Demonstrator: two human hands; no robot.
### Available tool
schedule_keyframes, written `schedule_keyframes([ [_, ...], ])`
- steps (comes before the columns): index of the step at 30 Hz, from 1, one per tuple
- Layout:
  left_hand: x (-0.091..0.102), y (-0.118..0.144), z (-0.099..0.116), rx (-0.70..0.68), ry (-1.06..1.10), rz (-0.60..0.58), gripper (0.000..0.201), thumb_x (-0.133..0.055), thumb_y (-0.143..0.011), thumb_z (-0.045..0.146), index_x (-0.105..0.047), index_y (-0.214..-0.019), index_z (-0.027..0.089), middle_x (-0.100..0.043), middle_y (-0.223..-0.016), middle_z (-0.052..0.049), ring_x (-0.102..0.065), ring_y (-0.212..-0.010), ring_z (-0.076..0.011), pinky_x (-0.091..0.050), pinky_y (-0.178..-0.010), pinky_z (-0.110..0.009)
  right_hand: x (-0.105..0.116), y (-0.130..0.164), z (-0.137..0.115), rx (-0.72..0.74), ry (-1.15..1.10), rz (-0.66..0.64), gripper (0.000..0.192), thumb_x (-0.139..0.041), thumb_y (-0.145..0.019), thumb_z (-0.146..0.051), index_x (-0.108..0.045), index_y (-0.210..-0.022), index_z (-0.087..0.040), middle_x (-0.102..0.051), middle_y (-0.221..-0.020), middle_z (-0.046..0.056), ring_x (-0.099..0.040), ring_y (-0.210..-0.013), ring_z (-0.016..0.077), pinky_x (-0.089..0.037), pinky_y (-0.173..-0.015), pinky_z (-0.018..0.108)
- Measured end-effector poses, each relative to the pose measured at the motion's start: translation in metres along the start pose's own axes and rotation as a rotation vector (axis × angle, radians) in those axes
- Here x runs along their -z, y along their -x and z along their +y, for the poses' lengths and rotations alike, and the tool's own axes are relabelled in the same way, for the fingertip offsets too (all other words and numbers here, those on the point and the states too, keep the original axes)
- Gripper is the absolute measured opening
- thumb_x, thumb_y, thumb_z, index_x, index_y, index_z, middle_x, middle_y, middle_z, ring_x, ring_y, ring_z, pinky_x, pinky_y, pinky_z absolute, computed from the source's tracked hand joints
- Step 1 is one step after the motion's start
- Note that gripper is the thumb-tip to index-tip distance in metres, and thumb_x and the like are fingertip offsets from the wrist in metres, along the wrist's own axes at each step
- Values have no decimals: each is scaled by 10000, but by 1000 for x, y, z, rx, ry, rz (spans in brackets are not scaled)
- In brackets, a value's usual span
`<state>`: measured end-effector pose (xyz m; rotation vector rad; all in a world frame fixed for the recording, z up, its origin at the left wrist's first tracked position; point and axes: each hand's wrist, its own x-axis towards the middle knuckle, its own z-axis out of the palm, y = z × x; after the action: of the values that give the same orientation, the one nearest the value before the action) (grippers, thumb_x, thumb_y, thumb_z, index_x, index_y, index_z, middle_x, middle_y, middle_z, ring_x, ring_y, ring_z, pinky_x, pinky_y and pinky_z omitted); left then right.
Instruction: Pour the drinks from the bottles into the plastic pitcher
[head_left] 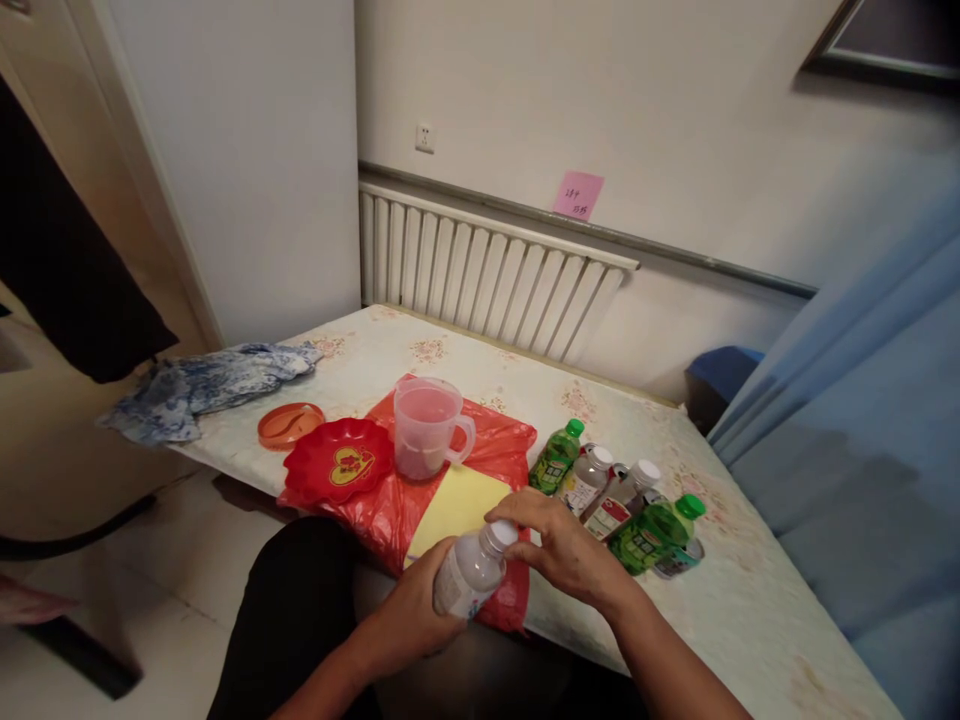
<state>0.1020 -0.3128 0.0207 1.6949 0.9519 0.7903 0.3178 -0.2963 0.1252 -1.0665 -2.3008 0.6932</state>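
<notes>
Here, a clear bottle (466, 578) with a white cap tilts over the near edge of the table (750, 600), above a red plastic bag (390, 510). The left hand (416, 605) wraps its fingers around the body, while the right hand (566, 550) pinches the cap. Just beyond lie a yellow sheet (457, 505), a plastic jug (427, 428) and more bottles (622, 500).

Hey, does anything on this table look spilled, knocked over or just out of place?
No spill shows. The bottles beside the right hand lie tipped on their sides, and a crumpled cloth hangs off the table at its far left corner.

Dim, soft indoor light, perhaps from the right; slight blur, warped edges.
</notes>
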Motion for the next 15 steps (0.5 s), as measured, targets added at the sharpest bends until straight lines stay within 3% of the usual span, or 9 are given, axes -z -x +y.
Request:
schedule_keyframes([
  [7,-3,-1,10,37,46,3,645,-592,-593,112,-511,-1228,185,-658,-1102,-38,-604,-949,-221,-490,-840,-302,3,0,-1,-64,60,-6,299,-712,-814,-147,-689,-1102,-224,-674,-959,43,-608,-902,195,-463,-815,308],
  [12,-4,-2,16,-7,58,11,638,-601,-602,113,-528,-1230,196,-648,-1162,-46,-597,-1038,-238,-477,-909,-311,0,-2,-6,-159,191,4,136,-707,-831,-306,-674,-917,-206,-650,-802,18,-584,-737,171,-410,-646,262],
  [15,-3,-2,15,-17,66,-5,648,-597,-599,108,-530,-1238,191,-652,-1160,-46,-603,-1034,-241,-482,-901,-311,-4,-3,-6,-233,286,30,212,-664,-861,-396,-646,-865,-185,-633,-718,13,-552,-636,155,-357,-583,254],
])
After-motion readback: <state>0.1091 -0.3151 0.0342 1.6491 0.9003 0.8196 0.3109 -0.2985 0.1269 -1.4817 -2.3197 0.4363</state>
